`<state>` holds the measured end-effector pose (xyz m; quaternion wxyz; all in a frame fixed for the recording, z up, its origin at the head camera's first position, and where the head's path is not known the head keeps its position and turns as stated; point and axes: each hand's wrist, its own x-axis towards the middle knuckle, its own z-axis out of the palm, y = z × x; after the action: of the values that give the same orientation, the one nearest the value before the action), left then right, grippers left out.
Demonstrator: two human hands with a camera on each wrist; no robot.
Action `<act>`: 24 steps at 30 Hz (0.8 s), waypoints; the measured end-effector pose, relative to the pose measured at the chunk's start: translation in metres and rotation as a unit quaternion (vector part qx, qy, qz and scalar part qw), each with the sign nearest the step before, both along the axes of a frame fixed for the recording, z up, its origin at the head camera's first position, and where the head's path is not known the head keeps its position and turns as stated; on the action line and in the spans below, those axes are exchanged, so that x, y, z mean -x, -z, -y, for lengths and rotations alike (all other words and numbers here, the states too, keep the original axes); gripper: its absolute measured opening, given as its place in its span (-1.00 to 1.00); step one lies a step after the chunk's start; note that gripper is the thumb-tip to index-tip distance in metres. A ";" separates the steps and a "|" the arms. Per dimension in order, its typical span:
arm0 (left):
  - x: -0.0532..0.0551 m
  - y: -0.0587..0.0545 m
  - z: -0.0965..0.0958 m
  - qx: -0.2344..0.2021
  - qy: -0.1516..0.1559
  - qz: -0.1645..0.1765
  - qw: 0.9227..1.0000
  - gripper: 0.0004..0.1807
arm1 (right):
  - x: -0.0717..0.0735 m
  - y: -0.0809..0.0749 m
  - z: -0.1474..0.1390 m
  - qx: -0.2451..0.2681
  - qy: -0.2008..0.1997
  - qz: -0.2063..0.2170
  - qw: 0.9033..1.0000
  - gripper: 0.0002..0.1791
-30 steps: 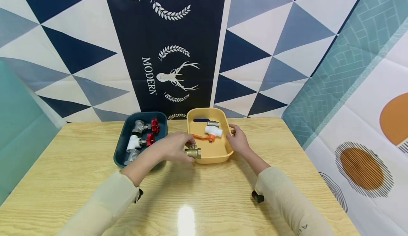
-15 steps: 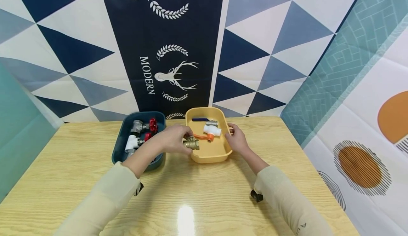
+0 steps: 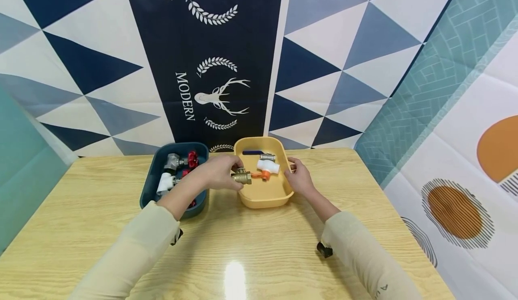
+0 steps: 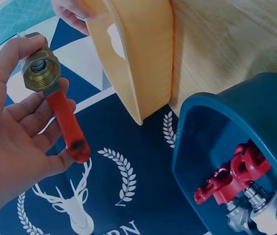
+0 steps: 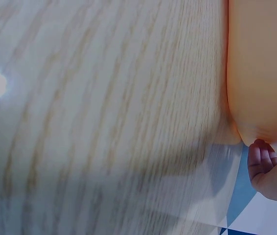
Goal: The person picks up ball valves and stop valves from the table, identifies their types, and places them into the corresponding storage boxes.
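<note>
My left hand [image 3: 218,172] grips a brass ball valve [image 3: 243,177] above the left side of a yellow plastic bin [image 3: 267,203]. In the left wrist view, the thumb lies on the valve's threaded body and its red lever [image 4: 69,125] points away from the body across the fingers. My right hand [image 3: 300,178] holds the bin's right rim; curled fingers [image 5: 262,155] show against its outer wall in the right wrist view. Inside the bin lie a white plastic valve [image 3: 268,166] with an orange handle and a small metal valve [image 3: 267,157] with a blue lever.
Left of the yellow bin stands a dark blue bin [image 3: 145,191], partly hidden by the left forearm. It holds several valves with red handwheels [image 3: 193,158], one white-bodied [image 3: 165,183]. Both bins stand near the wooden table's [image 3: 279,255] back edge, before a patterned cloth [image 3: 218,66].
My left hand has carried the brass ball valve away from me, from the yellow bin's front left corner toward the middle of its left side. The right hand stays on the rim.
</note>
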<state>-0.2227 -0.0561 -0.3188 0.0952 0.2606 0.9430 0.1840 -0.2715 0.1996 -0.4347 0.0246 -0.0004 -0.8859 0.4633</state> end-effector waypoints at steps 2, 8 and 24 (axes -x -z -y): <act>0.002 0.001 0.000 -0.001 -0.001 -0.002 1.000 -0.55 | 0.000 0.000 0.000 0.000 0.000 0.002 1.000 -0.47; 0.006 0.002 0.000 -0.003 -0.007 -0.001 1.000 -0.55 | 0.000 0.001 -0.001 0.001 0.001 0.001 1.000 -0.47; 0.015 0.001 -0.006 0.014 -0.032 0.001 0.999 -0.52 | 0.000 0.001 -0.001 0.005 0.005 -0.010 1.000 -0.48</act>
<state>-0.2374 -0.0502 -0.3197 0.0935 0.2284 0.9532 0.1744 -0.2716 0.2003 -0.4354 0.0360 -0.0006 -0.8831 0.4677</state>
